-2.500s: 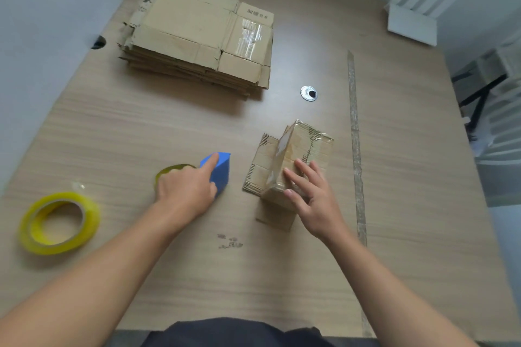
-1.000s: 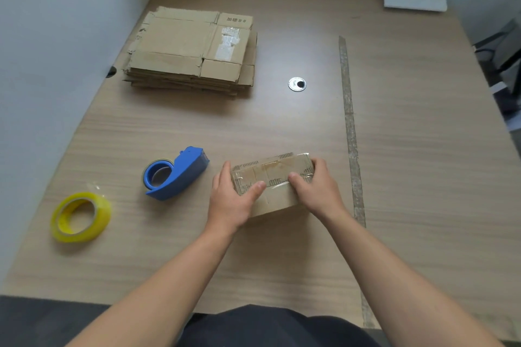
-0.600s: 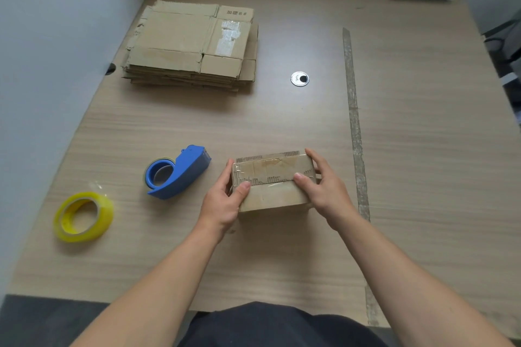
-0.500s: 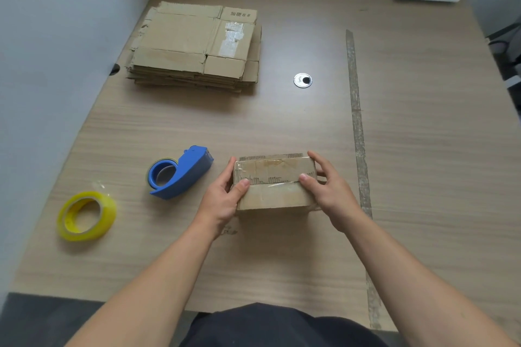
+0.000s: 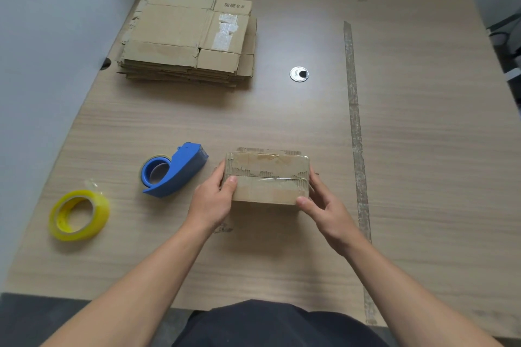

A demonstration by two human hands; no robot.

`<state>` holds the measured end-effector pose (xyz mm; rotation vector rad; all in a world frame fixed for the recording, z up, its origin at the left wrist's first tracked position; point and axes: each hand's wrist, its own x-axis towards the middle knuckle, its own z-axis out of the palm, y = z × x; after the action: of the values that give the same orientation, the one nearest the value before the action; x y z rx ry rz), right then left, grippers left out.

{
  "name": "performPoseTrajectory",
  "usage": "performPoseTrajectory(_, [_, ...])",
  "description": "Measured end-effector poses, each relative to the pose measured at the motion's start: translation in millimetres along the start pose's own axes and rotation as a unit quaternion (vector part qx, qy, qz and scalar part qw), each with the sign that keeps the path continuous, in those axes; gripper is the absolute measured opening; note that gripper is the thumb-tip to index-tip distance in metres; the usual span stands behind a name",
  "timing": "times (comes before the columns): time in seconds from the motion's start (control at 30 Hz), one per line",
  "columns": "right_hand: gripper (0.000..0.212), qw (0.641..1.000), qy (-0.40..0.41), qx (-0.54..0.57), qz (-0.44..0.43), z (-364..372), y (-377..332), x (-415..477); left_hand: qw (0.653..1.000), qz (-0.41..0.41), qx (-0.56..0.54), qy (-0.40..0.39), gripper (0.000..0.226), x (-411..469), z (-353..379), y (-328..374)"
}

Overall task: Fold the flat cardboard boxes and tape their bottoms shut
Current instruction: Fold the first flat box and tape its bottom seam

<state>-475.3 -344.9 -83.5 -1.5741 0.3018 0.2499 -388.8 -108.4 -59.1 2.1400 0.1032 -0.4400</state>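
Near the front middle of the wooden table [image 5: 423, 149] there's the small folded box [image 5: 266, 177], and both hands are on it. It lies with its flaps facing up, the long side running left to right. Shiny clear tape runs along the seam between the flaps and wraps over the far edge, kinda wrinkly. Can't really tell if the box rests flat on the table or is lifted a touch.

The left hand [image 5: 211, 203] grips the left end: its thumb presses down on the top face right at the seam, and the other fingers curl round the left side, mostly hidden behind the box. The right hand [image 5: 327, 211] holds the right end, with the thumb tip at the near right corner and the fingers lying close together along the right side, slightly bent.

Just left of the box, close to the left hand but not touching, the blue tape dispenser [image 5: 174, 172] lies on its side with a roll of clear tape in it. Further left, near the wall, a yellow tape roll [image 5: 79, 215] lies flat with a loose end sticking up.

Way back on the left there's the stack of flat boxes [image 5: 189, 39], edges a bit ragged, with old tape and some printed characters on the top one. A round metal cable grommet [image 5: 299, 74] sits to the right of the stack, and a long strip of tape residue [image 5: 355, 132] runs front to back down the table, right of the box
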Motion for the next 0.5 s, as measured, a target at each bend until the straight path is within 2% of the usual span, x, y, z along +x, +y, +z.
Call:
performPoseTrajectory(0.23, [0.058,0.995,0.095,-0.043,-0.003,14.4,-8.2,6.8,0.999,0.018,0.041,-0.014,0.046,0.7,-3.6,5.6])
performPoseTrajectory(0.37, [0.045,0.978,0.162,-0.133,-0.005,25.8,-19.5,14.7,0.998,0.008,0.067,0.015,0.055,-1.8,7.2,16.4])
performPoseTrajectory(0.5, [0.073,0.949,0.21,-0.227,0.061,34.2,-34.4,38.3,0.993,-0.045,0.099,0.055,0.087,-2.6,27.9,31.5])
